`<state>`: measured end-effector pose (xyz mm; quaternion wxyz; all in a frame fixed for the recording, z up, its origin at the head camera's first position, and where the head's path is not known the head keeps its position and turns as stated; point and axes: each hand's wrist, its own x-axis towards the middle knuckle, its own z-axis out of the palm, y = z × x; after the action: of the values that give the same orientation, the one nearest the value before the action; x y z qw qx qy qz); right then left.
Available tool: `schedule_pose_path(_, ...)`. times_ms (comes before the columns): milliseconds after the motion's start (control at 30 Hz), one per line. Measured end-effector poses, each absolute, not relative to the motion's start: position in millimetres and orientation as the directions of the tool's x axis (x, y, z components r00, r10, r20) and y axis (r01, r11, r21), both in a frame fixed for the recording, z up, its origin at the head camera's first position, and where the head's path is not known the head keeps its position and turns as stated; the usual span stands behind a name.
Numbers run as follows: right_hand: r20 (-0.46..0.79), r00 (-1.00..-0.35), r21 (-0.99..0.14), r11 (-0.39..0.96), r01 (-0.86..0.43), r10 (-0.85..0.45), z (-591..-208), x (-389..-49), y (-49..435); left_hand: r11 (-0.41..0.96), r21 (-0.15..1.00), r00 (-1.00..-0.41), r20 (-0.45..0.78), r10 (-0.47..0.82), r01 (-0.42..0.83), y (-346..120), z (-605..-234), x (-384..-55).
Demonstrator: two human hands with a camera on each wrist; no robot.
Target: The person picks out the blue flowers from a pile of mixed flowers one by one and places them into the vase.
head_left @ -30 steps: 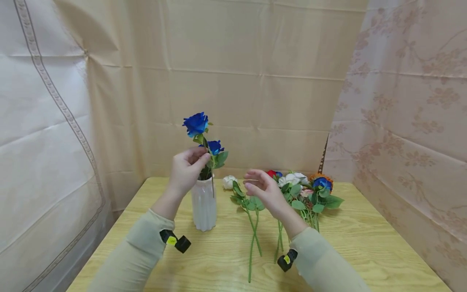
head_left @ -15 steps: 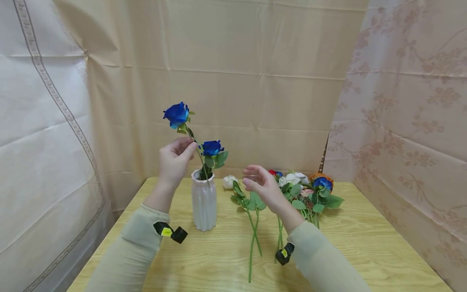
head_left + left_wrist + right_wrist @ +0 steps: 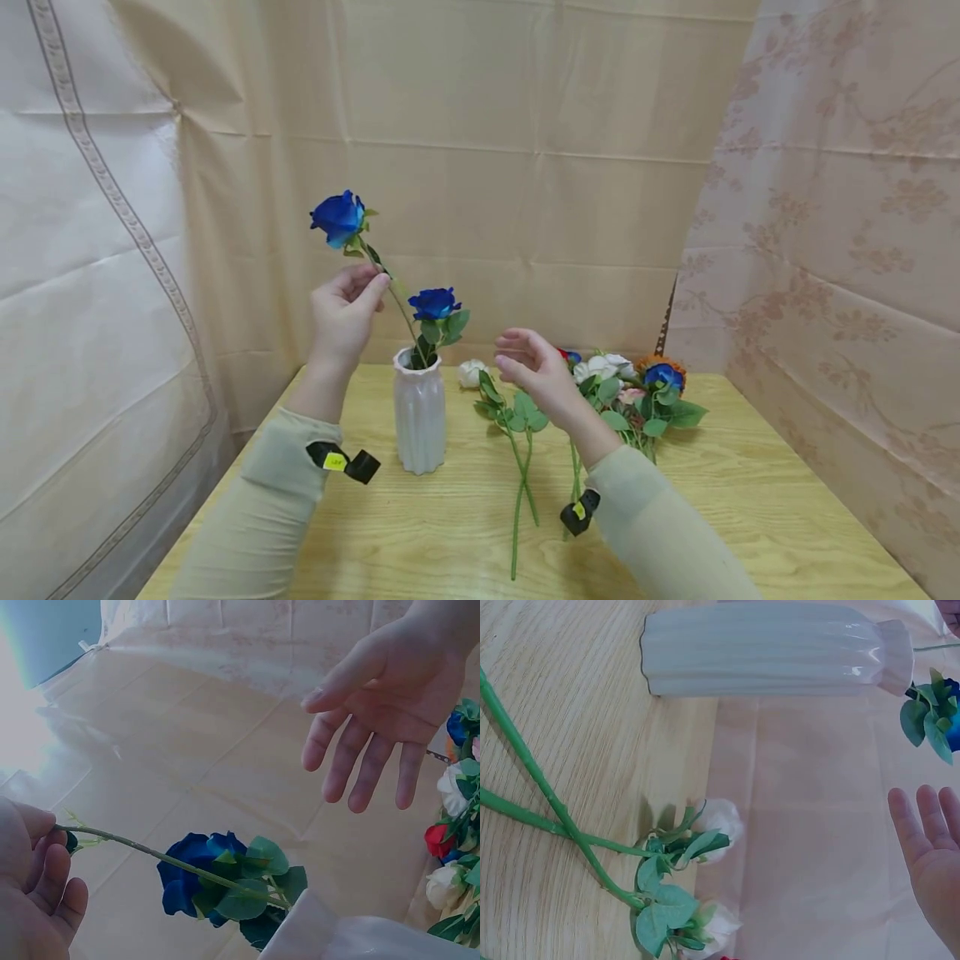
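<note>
A long-stemmed blue rose (image 3: 337,219) leans left, its stem pinched between the thumb and fingers of my left hand (image 3: 343,321). The lower end of that stem goes into the mouth of a white ribbed vase (image 3: 420,421). A second blue rose (image 3: 435,304) with green leaves stands in the vase; the left wrist view shows this rose (image 3: 191,874) just behind the held stem (image 3: 135,845). My right hand (image 3: 543,379) hovers to the right of the vase, touching nothing. Its fingers are spread and relaxed in the left wrist view, where the palm (image 3: 405,690) shows.
White roses with crossed green stems (image 3: 519,492) lie right of the vase on the wooden table (image 3: 420,542). Further right is a pile of flowers: white (image 3: 603,367), blue (image 3: 663,377), red and orange blooms with leaves (image 3: 682,414). A beige cloth (image 3: 480,192) hangs behind.
My left hand has moved left and up with the blue rose, tilting it leftward; its stem end now sits inside the vase mouth. The right hand has risen slightly.
</note>
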<state>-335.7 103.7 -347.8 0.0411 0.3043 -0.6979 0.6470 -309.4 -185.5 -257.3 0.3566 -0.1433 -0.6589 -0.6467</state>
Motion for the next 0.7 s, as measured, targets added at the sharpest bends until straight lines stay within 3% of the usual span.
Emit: schedule_pose_path(700, 0.450, -0.797, -0.874, -0.018, -0.485, -0.403, -350, -335, 93, 0.185, 0.780, -0.727, 0.624, -0.286, 0.597, -196, -256, -312)
